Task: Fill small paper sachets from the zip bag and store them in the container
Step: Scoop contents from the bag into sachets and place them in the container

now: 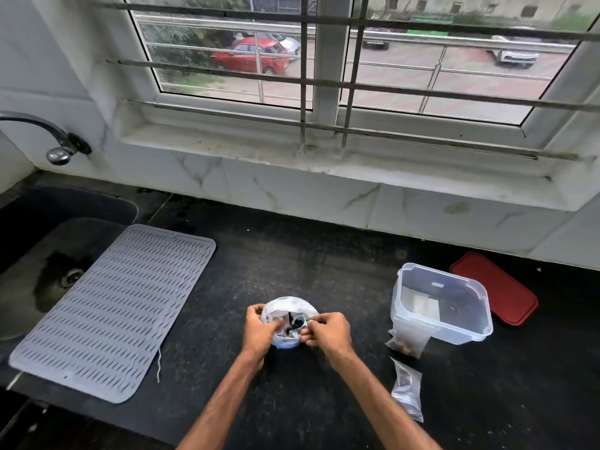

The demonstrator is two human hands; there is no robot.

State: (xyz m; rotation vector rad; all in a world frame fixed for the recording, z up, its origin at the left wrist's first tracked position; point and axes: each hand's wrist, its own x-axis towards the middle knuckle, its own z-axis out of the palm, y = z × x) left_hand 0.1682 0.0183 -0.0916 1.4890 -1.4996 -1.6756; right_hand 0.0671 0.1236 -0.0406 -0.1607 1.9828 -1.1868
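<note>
On the black counter, both hands hold a clear zip bag [285, 306] with dark and teal bits inside. My left hand [259, 329] grips its left side and my right hand [324, 329] pinches its right edge. To the right stands a clear plastic container [467, 329], open, with its red lid [496, 289] lying behind it. A small filled sachet [406, 341] leans against the container's front left corner. Another filled sachet [407, 389] lies flat nearer to me.
A grey ribbed drying mat [117, 313] lies on the left, partly over the dark sink [48, 241] with its tap [58, 147]. A tiled wall and a barred window ledge [324, 157] run along the back.
</note>
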